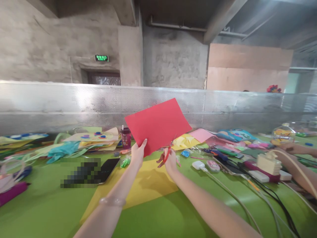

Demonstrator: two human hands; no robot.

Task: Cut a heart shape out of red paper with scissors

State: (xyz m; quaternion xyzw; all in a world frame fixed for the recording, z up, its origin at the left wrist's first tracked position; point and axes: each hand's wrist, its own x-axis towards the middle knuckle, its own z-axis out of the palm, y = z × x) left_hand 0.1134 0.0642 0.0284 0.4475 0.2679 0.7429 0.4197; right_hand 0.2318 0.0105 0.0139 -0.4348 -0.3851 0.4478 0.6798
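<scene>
Red paper (158, 127) is held up over the table (138, 226), tilted so its top edge climbs to the right, with the perforated metal panel (74, 102) behind it. The left hand (137, 154) grips it near the lower left corner, thumb pressed flat on the near face; the fingers behind are hidden. A pale bracelet (112, 201) circles that wrist.

The right hand (171, 162) is closed around the scissors (167, 154) — red handles in the grasp, blades pointing up by the paper's lower edge. Whether the blades are apart or together, or have bitten into the paper, I cannot tell.

Below both hands a yellow sheet (146, 186) lies on the green tabletop, partly under the left forearm. Left of it is a dark phone (109, 169), its corner near the sheet; a purple cup (125, 138) stands further back, just beside the paper's left edge. To the right of the right hand are a white charger (198, 165) with its cable and a pink case (213, 166) — the two close together. Further right, another person's hand (282, 148) reaches in near a clear jar (284, 133).
</scene>
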